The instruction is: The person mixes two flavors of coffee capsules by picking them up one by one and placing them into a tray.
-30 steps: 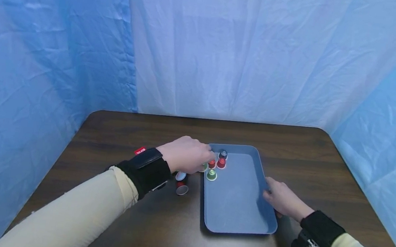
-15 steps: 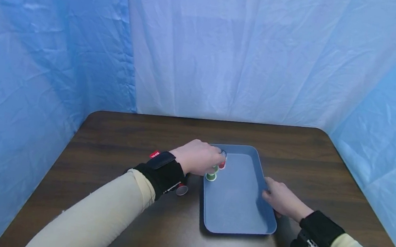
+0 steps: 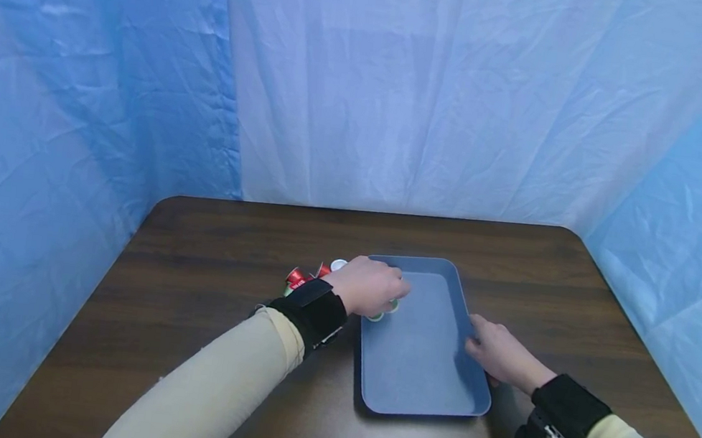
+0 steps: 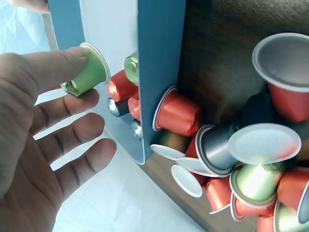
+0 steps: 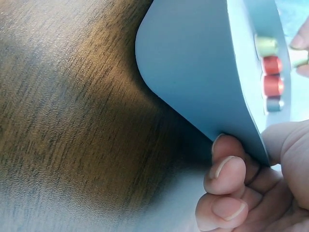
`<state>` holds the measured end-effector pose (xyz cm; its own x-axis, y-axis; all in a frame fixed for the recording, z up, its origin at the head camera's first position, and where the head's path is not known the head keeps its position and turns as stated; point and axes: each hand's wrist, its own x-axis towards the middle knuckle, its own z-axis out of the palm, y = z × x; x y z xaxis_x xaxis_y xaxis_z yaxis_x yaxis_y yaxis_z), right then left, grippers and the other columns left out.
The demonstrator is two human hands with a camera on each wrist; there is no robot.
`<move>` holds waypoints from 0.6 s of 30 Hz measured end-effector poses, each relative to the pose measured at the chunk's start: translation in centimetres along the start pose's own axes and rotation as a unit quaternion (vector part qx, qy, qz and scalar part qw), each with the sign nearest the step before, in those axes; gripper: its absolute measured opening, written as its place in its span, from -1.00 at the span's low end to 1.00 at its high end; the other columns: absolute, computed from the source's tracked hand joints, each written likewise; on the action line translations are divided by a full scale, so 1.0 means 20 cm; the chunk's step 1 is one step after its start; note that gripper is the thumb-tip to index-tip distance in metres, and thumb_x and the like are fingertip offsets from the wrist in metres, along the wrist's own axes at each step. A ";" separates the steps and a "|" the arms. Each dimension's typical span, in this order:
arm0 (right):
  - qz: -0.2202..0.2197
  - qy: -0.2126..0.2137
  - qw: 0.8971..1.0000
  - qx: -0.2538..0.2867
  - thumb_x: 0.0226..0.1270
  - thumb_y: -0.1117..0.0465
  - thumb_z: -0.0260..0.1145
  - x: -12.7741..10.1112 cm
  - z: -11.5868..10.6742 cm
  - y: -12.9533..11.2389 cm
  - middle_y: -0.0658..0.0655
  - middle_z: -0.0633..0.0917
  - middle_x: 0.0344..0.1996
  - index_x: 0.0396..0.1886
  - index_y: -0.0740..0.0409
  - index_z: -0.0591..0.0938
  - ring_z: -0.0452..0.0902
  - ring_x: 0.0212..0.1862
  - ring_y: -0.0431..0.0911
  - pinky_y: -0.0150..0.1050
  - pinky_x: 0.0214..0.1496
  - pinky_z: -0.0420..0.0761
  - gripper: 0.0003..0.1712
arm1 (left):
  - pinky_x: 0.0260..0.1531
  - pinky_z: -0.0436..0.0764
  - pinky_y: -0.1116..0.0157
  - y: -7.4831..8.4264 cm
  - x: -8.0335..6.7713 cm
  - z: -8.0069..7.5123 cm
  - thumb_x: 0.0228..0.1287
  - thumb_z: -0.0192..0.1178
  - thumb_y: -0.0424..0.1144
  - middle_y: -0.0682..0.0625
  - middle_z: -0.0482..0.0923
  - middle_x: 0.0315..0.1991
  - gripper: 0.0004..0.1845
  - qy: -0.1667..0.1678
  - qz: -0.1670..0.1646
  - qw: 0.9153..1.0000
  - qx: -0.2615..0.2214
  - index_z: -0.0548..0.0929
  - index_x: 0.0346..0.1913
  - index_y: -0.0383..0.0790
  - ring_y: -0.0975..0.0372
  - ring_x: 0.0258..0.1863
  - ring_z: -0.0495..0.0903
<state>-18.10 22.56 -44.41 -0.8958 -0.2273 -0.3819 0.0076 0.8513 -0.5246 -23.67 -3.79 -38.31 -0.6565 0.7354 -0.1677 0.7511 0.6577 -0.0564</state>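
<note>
The left hand (image 4: 34,140) pinches a green capsule (image 4: 87,72) over the tray (image 3: 420,357), other fingers spread. The right hand (image 3: 498,351) grips the tray's three-o'clock rim. Next, I judge, comes setting it upright beside the row.

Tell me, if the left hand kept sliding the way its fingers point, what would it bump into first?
Probably the capsules already standing in the blue tray. The left hand pinches a green capsule, and just past it sit a red capsule and others. Depth is hard to judge.
</note>
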 end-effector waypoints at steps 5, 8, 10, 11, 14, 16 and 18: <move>-0.004 0.003 1.000 -0.004 0.54 0.30 0.09 0.00 0.00 0.00 0.30 0.61 -0.25 0.49 0.52 0.12 0.52 -0.68 -0.02 -0.14 -0.54 0.57 -0.33 | -0.23 0.61 0.32 0.00 0.03 0.04 0.41 0.31 -0.05 0.09 0.66 -0.11 -0.72 0.000 -0.008 1.000 0.002 0.67 0.10 0.02 0.24 -0.17 0.60; -0.001 0.004 1.000 -0.008 0.54 0.29 0.08 0.01 0.00 0.01 0.27 0.60 -0.30 0.49 0.52 0.12 0.52 -0.68 -0.02 -0.15 -0.55 0.56 -0.33 | -0.18 0.62 0.29 0.01 0.06 0.06 0.42 0.30 -0.04 0.09 0.68 -0.08 -0.72 0.005 -0.013 1.000 0.012 0.67 0.11 0.03 0.23 -0.15 0.60; -0.002 0.003 1.000 -0.009 0.54 0.29 0.08 0.01 0.00 0.01 0.23 0.59 -0.35 0.49 0.52 0.13 0.51 -0.69 -0.03 -0.15 -0.55 0.56 -0.33 | -0.14 0.63 0.28 0.02 0.07 0.08 0.43 0.29 -0.04 0.08 0.69 -0.06 -0.72 0.008 -0.016 1.000 0.019 0.68 0.12 0.04 0.22 -0.13 0.60; -0.001 0.003 1.000 -0.008 0.54 0.29 0.08 0.01 0.00 0.01 0.21 0.58 -0.39 0.49 0.51 0.13 0.51 -0.69 -0.03 -0.15 -0.55 0.56 -0.33 | -0.12 0.64 0.28 0.02 0.08 0.08 0.43 0.29 -0.04 0.08 0.69 -0.05 -0.72 0.009 -0.016 1.000 0.020 0.68 0.13 0.04 0.22 -0.13 0.59; -0.001 0.000 1.000 -0.005 0.54 0.30 0.07 0.01 -0.01 0.02 0.18 0.55 -0.45 0.49 0.51 0.12 0.51 -0.69 -0.03 -0.14 -0.55 0.56 -0.33 | -0.06 0.65 0.26 0.03 0.09 0.10 0.43 0.28 -0.05 0.07 0.69 -0.02 -0.70 0.007 -0.015 1.000 0.021 0.68 0.15 0.04 0.21 -0.10 0.59; -0.002 -0.002 1.000 -0.004 0.54 0.30 0.07 0.00 -0.01 0.02 0.18 0.55 -0.46 0.49 0.52 0.13 0.51 -0.69 -0.03 -0.14 -0.55 0.56 -0.34 | 0.00 0.65 0.24 0.03 0.10 0.11 0.43 0.28 -0.05 0.07 0.69 0.02 -0.69 0.003 -0.013 1.000 0.021 0.67 0.17 0.05 0.20 -0.06 0.58; -0.001 -0.002 1.000 -0.003 0.54 0.30 0.07 0.00 -0.01 0.02 0.18 0.55 -0.45 0.48 0.53 0.13 0.52 -0.69 -0.03 -0.14 -0.55 0.56 -0.34 | 0.04 0.64 0.21 0.03 0.11 0.11 0.43 0.29 -0.05 0.07 0.69 0.04 -0.67 -0.001 -0.012 1.000 0.026 0.66 0.19 0.06 0.20 -0.02 0.59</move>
<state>-18.25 23.02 -44.47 -0.8936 -0.2317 -0.3843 0.0029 0.8534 -0.5213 -24.40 -2.17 -40.96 -0.6746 0.7191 -0.1668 0.7375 0.6660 -0.1115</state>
